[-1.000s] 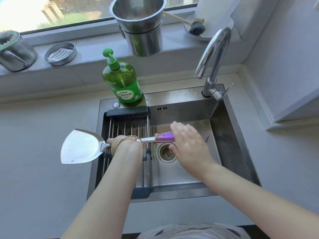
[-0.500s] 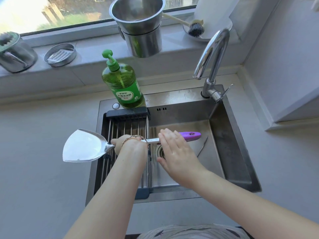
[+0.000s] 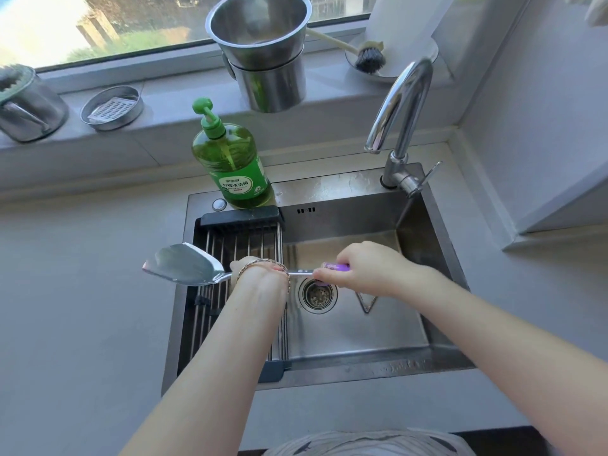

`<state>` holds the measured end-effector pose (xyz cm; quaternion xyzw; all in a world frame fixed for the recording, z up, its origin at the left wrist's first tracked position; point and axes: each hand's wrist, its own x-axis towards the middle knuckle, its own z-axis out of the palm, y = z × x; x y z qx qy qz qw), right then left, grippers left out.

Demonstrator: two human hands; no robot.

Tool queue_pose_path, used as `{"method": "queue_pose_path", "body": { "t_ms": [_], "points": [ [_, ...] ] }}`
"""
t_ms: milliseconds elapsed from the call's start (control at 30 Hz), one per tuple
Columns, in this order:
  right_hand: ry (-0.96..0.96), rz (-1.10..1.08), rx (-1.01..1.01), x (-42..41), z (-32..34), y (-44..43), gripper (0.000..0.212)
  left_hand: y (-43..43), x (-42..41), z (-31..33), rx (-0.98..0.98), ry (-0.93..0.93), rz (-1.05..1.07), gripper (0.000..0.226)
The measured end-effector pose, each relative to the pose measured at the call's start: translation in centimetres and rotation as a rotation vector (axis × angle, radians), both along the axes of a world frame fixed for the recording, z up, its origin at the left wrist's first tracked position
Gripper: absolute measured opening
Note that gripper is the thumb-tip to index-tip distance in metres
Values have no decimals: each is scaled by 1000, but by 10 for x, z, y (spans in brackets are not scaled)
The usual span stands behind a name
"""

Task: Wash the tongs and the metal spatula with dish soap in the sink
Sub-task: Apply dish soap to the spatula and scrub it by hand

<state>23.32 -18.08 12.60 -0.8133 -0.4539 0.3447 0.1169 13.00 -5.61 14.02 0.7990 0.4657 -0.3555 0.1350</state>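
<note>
The metal spatula lies level across the sink, its broad blade over the left rim and its purple handle over the drain. My left hand grips the shaft just behind the blade. My right hand is wrapped around the purple handle. The tongs rest on the sink floor, mostly hidden under my right hand. The green dish soap bottle stands on the sink's back left ledge.
A wire drying rack spans the sink's left part. The faucet arches over the back right corner. On the windowsill stand stacked steel pots, a small round steel dish, a dish brush and a metal container.
My right hand slid along the shaft toward the blade, then back out, and now closes around the purple handle. The spatula has shifted a little to the right.
</note>
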Motion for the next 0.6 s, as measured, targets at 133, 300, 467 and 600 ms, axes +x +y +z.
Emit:
{"method": "queue_pose_path", "body": {
  "t_ms": [133, 300, 467, 600],
  "points": [
    [72, -198, 3, 13, -8, -17, 60, 9, 0, 4, -59, 90, -90, 47],
    [-729, -139, 507, -31, -48, -16, 40, 2, 3, 3, -36, 35, -68, 41],
    [-811, 129, 450, -66, -78, -28, 66, 10, 4, -4, -64, 114, -97, 40],
    [-748, -133, 305, -41, -77, -35, 71, 9, -9, -7, -110, -241, 393, 39]
  ]
}}
